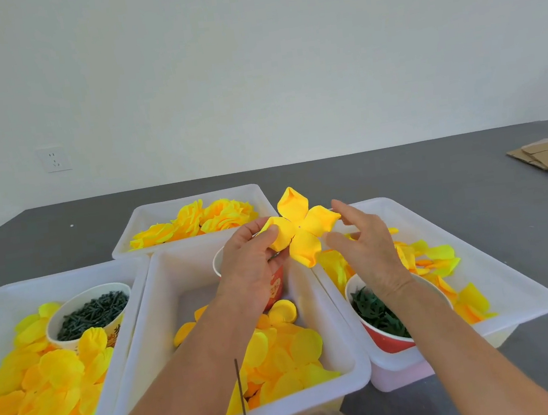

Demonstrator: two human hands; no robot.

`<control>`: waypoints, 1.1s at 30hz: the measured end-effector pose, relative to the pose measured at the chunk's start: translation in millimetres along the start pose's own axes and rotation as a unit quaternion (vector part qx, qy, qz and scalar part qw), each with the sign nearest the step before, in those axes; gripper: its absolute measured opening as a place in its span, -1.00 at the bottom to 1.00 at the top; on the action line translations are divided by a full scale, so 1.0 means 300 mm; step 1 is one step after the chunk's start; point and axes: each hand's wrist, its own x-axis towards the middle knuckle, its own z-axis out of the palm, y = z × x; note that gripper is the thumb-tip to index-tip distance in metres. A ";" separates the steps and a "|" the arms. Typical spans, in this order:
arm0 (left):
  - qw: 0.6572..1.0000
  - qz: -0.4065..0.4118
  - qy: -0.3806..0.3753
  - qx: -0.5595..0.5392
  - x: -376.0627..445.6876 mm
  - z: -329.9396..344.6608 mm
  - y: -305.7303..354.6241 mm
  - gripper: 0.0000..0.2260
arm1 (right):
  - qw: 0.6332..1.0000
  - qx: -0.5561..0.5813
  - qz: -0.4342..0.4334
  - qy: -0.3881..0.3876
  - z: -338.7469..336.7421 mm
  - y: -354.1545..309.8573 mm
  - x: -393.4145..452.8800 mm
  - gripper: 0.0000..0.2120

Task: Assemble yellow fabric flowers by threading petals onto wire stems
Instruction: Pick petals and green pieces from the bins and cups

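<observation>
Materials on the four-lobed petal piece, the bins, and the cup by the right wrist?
Four-lobed petal piece: looks like thin matte fabric; soft curled edges.
Bins: translucent white plastic, smooth moulded rims.
Red cup: probably coated paper; thin rolled rim.

Four white bins [196, 203], three paper cups [89, 312], two hands [248, 265].

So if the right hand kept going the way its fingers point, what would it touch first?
Most likely the four-petal yellow piece held by the left hand; the right hand is open beside it, fingertips close to its right petal, though depth is uncertain.
</observation>
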 end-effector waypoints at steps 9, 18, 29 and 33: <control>0.998 0.006 -0.060 -0.016 -0.014 0.009 -0.001 -0.88 | 0.963 0.270 -0.005 -0.002 -0.030 -0.027 -0.013 -0.86; 0.999 -0.009 -0.042 0.001 -0.015 0.003 0.005 -0.97 | 0.890 0.398 0.135 0.179 -0.058 -0.005 0.022 -0.91; 0.999 0.003 -0.023 0.027 -0.017 -0.010 0.023 -0.96 | 0.934 0.145 0.172 0.279 -0.057 0.061 0.050 -0.63; 0.998 0.033 -0.013 0.057 -0.028 -0.019 0.038 -0.95 | 0.956 -0.019 0.153 0.248 -0.050 0.070 0.042 -0.62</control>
